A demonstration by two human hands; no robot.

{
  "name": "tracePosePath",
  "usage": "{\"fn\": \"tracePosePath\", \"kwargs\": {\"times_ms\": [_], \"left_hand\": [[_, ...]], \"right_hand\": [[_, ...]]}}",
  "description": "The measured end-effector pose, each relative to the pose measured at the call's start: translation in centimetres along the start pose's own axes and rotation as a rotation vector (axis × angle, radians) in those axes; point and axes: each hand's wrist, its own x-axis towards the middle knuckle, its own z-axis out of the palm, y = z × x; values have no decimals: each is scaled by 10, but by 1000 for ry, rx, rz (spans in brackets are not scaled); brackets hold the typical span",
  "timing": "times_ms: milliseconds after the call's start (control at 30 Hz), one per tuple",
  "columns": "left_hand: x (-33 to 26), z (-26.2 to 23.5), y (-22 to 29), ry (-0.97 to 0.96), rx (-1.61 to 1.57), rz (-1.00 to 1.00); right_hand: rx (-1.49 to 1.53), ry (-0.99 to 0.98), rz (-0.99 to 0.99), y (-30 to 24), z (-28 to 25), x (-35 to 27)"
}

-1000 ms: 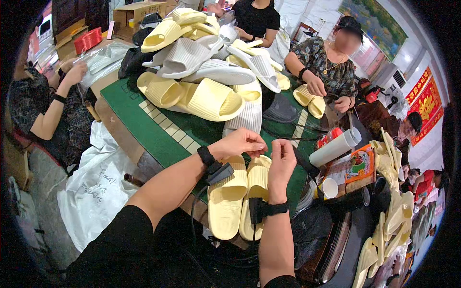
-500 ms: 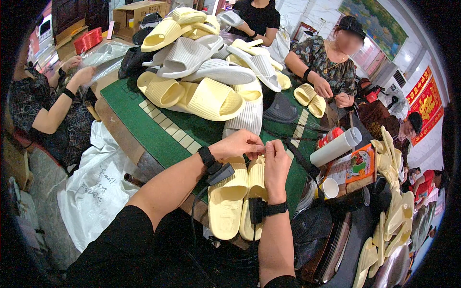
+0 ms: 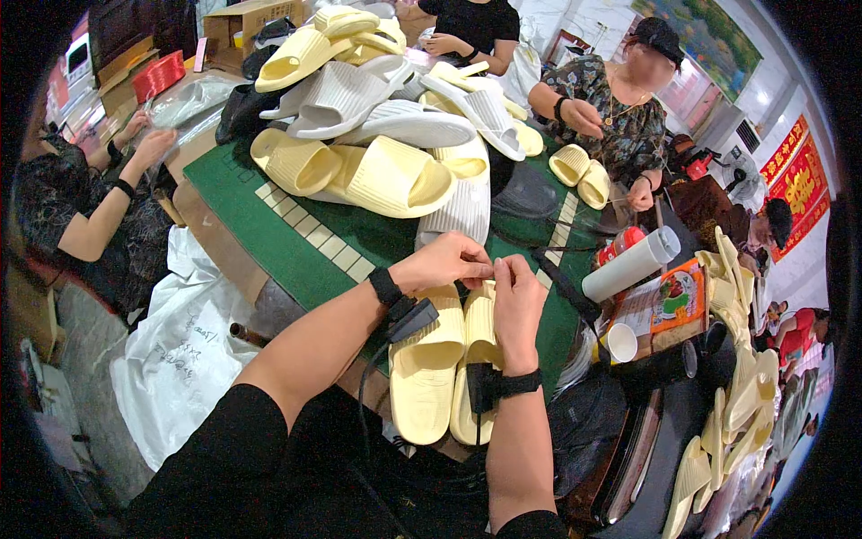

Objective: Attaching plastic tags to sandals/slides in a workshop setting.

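Observation:
A pair of pale yellow slide sandals lies side by side before me, toes away: the left slide and the right slide. Over their far ends, my left hand and my right hand meet with fingertips pinched together. Whatever is between the fingers is too small to make out. My right hand and wrist cover part of the right slide. Just beyond my hands rises a heap of yellow slides and grey slides on a green table mat.
On the right stand a white cylinder, a paper cup and an orange package, with more yellow slides beyond. Co-workers sit left, far and right. White sacking lies at the left. Cables hang from my wrist straps.
My hands stay pinched together in nearly the same place. The co-worker at the right has parted their hands, lifting one. At the far side, the other co-worker's hands have shifted.

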Motion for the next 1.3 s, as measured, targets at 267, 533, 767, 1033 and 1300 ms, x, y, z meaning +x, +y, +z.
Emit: {"fn": "tracePosePath", "kwargs": {"times_ms": [267, 533, 767, 1033, 1300], "left_hand": [[-5, 0, -1, 58, -83, 25], [-4, 1, 2, 63, -123, 29], [-4, 2, 1, 45, -110, 40], [-5, 2, 4, 48, -92, 13], [-4, 0, 5, 65, -102, 47]], "right_hand": [[36, 35, 88, -3, -1, -4], [36, -40, 94, 6, 3, -3], [53, 42, 111, 2, 0, -1], [159, 43, 91, 1, 0, 0], [344, 147, 74, 6, 4, 2]]}}
